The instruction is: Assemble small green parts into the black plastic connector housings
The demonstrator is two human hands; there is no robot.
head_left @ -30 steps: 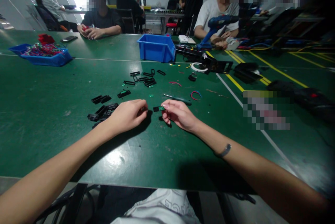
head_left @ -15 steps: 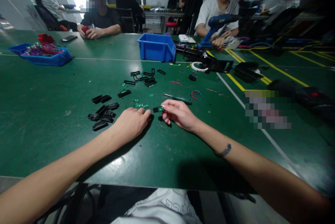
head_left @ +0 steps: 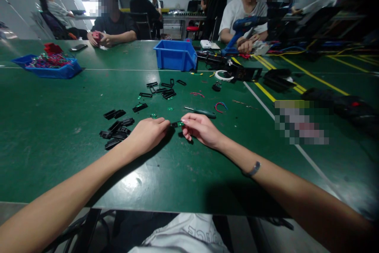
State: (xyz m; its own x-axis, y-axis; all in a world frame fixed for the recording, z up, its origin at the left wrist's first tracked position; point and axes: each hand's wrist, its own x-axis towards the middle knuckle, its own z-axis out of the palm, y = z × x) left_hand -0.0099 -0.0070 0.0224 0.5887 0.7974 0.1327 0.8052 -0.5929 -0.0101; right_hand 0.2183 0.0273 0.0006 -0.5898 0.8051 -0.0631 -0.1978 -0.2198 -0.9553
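My right hand (head_left: 201, 130) pinches a small black plastic piece with a green circuit board (head_left: 178, 124) in it, just above the table. The closed fingertips of my left hand (head_left: 150, 133) meet the piece's other end. Behind my left hand lie loose green circuit boards (head_left: 153, 115), partly hidden by it. To its left is a pile of black plastic pieces (head_left: 117, 126). Another black piece with a green board (head_left: 139, 107) rests further back. A screwdriver (head_left: 204, 113) lies just beyond my right hand.
Black frames (head_left: 166, 90) lie scattered mid-table. Behind them stands a blue bin (head_left: 175, 56). A blue tray (head_left: 56, 72) at the far left holds wires. A cordless drill (head_left: 241, 28) and black parts (head_left: 237, 69) are back right. Two people sit across the table.
My left hand has moved slightly up and right, and its fingertips now reach the left end of the black piece. My right hand keeps its pinch. The view has shifted slightly.
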